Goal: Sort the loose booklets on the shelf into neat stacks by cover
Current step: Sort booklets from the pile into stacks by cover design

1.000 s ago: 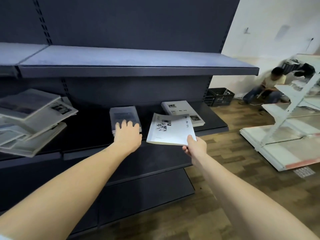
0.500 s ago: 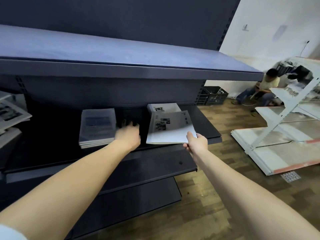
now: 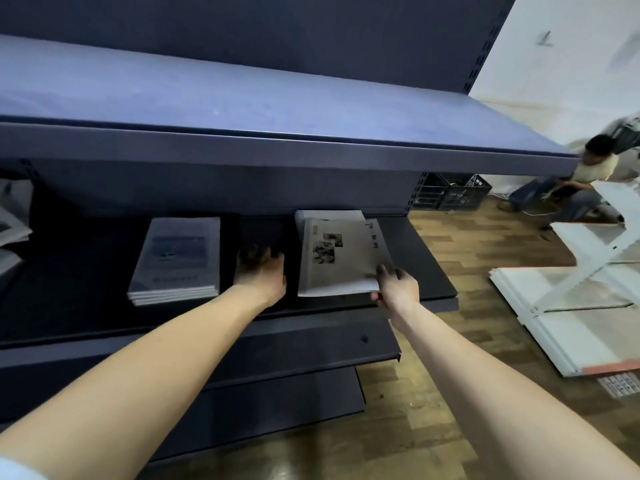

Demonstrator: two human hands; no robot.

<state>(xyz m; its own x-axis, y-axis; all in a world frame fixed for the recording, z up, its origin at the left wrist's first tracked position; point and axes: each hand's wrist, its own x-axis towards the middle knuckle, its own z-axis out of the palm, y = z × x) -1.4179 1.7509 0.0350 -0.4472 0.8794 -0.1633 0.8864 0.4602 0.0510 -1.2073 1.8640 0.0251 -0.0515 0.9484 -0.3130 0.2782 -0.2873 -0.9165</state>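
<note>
A white booklet (image 3: 337, 258) with small black photos on its cover lies over a matching stack on the dark middle shelf (image 3: 426, 271). My right hand (image 3: 394, 289) grips that booklet's near right corner, thumb on the cover. The edge of the white stack (image 3: 329, 214) beneath shows behind it. Left of it sits a neat stack of grey-blue covered booklets (image 3: 178, 259). My left hand (image 3: 259, 270) rests flat on the bare shelf between the two stacks, fingers spread, holding nothing. Loose booklets (image 3: 10, 226) poke in at the far left edge.
An upper shelf (image 3: 277, 147) overhangs the stacks closely. Lower shelves (image 3: 311, 351) jut out below. A person (image 3: 588, 174) crouches on the wood floor at the right beside a black crate (image 3: 450, 195). White shelf parts (image 3: 571, 299) lie on the floor.
My right hand has carried the white booklet forward and lowered it over the white stack. My left hand has come off the grey-blue stack and moved to the bare shelf to its right.
</note>
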